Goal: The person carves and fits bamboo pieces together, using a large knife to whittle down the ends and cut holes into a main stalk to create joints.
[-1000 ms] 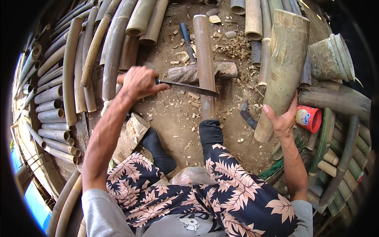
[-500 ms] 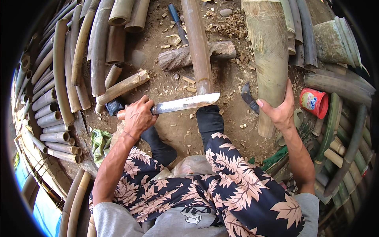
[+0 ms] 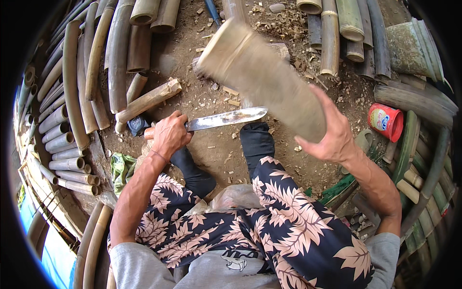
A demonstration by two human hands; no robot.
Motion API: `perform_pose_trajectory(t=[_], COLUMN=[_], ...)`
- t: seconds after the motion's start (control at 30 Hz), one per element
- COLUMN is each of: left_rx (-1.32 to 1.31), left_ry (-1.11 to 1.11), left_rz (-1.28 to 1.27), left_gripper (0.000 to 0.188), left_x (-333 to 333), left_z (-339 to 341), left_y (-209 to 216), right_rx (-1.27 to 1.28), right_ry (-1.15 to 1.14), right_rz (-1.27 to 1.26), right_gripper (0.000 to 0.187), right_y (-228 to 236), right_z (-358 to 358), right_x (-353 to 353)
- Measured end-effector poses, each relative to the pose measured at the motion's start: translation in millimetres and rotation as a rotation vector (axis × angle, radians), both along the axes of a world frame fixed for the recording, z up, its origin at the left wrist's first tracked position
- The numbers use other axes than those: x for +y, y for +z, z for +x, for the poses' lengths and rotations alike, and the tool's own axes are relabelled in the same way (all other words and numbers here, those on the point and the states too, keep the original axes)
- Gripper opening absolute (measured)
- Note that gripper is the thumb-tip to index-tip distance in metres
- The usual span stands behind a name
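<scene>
Over littered dirt (image 3: 219,151) amid poles (image 3: 118,62), left hand (image 3: 169,136) grips machete (image 3: 226,119), right hand (image 3: 333,133) bamboo section (image 3: 267,77).

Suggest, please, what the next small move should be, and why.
Perhaps steady the bamboo section first: it looks tilted and blurred, only the right hand grips its near end, and the left hand is occupied with the machete.

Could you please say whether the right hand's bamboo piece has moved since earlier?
Yes, the bamboo piece has swung left: earlier right of the log, its upper part now overlaps it in view.
</scene>
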State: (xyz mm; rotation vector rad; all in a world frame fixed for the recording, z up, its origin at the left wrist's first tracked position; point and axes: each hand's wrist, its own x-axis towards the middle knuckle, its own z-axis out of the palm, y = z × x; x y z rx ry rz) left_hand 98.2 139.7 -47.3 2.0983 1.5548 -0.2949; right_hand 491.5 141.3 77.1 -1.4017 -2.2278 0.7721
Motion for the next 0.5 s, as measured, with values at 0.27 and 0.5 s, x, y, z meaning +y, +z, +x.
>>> perform_pose_trajectory(t=[0.27, 0.5], left_rx=[0.000, -0.018], left_ry=[-0.015, -0.020], left_rz=[0.000, 0.030], left_gripper=[0.022, 0.022], left_x=[13.3, 10.2], left_z=[1.3, 2.2], left_y=[7.3, 2.7], right_rx=[-0.677, 0.007], right_ry=[0.709, 0.963], right_rz=[0.122, 0.407], right_gripper=[0.099, 0.056], right_y=[-14.7, -6.9], right_z=[8.5, -16.3], right_x=[54.8, 3.4])
